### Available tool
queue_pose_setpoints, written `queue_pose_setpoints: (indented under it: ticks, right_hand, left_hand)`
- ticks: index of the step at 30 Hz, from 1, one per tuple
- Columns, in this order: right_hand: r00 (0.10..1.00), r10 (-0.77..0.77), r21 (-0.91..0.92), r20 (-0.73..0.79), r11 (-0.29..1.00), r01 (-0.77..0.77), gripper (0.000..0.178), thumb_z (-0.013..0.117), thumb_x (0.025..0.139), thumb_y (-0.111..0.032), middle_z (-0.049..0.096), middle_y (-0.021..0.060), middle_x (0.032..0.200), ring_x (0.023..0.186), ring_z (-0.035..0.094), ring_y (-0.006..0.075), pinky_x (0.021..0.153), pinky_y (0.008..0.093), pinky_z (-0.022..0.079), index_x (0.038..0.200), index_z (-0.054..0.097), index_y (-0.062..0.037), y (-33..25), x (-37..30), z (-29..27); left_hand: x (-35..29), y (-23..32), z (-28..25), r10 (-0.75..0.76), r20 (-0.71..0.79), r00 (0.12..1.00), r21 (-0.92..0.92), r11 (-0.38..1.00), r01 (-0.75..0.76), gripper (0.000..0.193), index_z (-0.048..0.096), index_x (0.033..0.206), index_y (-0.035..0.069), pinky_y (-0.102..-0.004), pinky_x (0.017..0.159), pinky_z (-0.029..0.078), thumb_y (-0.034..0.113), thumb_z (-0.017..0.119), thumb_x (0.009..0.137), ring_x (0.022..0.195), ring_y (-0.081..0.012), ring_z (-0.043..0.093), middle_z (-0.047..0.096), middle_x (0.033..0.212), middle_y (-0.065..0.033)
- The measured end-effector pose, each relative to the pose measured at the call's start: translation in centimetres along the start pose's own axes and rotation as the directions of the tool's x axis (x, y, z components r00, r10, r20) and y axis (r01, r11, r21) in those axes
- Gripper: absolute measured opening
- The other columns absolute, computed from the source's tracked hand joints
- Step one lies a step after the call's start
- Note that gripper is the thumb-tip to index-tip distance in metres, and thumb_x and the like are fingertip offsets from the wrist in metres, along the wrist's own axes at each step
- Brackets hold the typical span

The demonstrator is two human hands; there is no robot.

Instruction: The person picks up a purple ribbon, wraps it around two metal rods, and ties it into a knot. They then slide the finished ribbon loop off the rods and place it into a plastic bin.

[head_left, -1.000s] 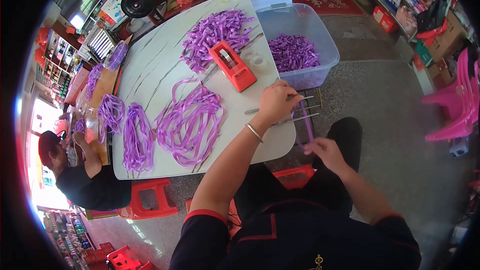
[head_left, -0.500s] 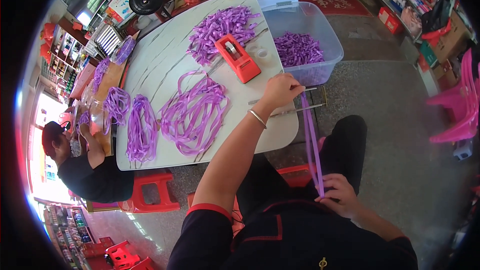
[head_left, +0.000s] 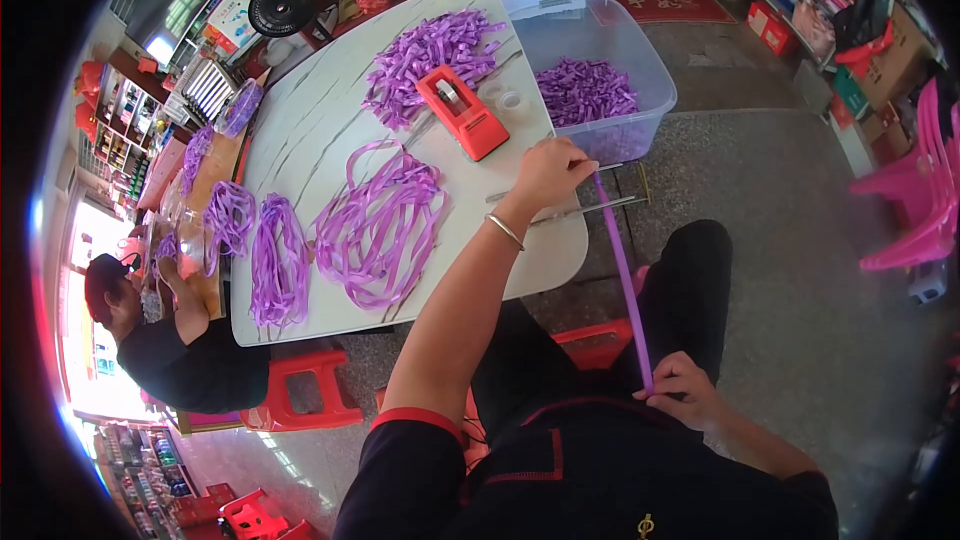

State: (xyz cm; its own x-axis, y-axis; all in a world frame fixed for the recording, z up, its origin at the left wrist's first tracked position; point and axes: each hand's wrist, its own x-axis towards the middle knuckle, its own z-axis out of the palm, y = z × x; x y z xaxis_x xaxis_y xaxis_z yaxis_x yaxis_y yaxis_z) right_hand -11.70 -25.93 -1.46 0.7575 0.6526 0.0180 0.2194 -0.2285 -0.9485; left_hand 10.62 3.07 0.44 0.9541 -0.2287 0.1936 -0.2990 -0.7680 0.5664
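Note:
A purple ribbon [head_left: 622, 275] is stretched between my two hands, past the table's right corner. My left hand [head_left: 553, 172] pinches its far end near two thin metal rods [head_left: 585, 209] that jut out over the table edge. Close to my body, my right hand [head_left: 684, 393] pinches the near end between thumb and fingers. On the table beside my left forearm lies a loose loop bundle of purple ribbon [head_left: 385, 230]. A red tape dispenser [head_left: 463, 113] stands beyond my left hand, next to a heap of short purple ribbon pieces [head_left: 425, 60].
A clear plastic bin [head_left: 655, 90] with purple pieces stands right of the marbled table [head_left: 300, 130]. More ribbon bundles [head_left: 280, 270] lie at the table's left. A co-worker [head_left: 165, 340] sits there. Pink stools [head_left: 920, 190] stand at the right, a red stool [head_left: 305, 390] at the left.
The two ribbon strands that were slightly apart now lie together as one taut band. Both hands keep their pinch. The whole view has shifted slightly.

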Motion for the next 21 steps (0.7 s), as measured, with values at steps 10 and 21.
queue_pose_setpoints:
  ticks: [10,21]
  right_hand:
    - [0.986,-0.148,-0.023,0.070,0.988,0.150,0.022,0.072,0.069,-0.015,0.050,-0.0030,0.070,0.075,0.048,0.0140,0.069,0.0274,0.040,0.090,0.071,-0.0144,-3.1,0.8,-2.2]
    - [0.828,-0.542,-0.162,0.145,0.813,0.560,0.015,0.070,0.070,-0.014,0.053,0.0045,0.065,0.059,0.049,0.0221,0.052,0.0298,0.037,0.078,0.063,-0.0035,-14.4,15.6,-12.8]
  left_hand:
    - [0.0,0.2,-0.1,0.007,-0.013,1.000,-0.003,1.000,-0.007,0.019,0.068,0.073,0.009,-0.0400,0.066,0.044,0.027,0.062,0.074,0.076,-0.0282,0.057,0.060,0.079,-0.0088]
    - [-0.3,-0.2,0.1,0.072,-0.087,0.994,0.005,0.997,-0.072,0.015,0.066,0.071,0.005,-0.0388,0.061,0.042,0.019,0.064,0.074,0.068,-0.0289,0.054,0.056,0.070,-0.0113]
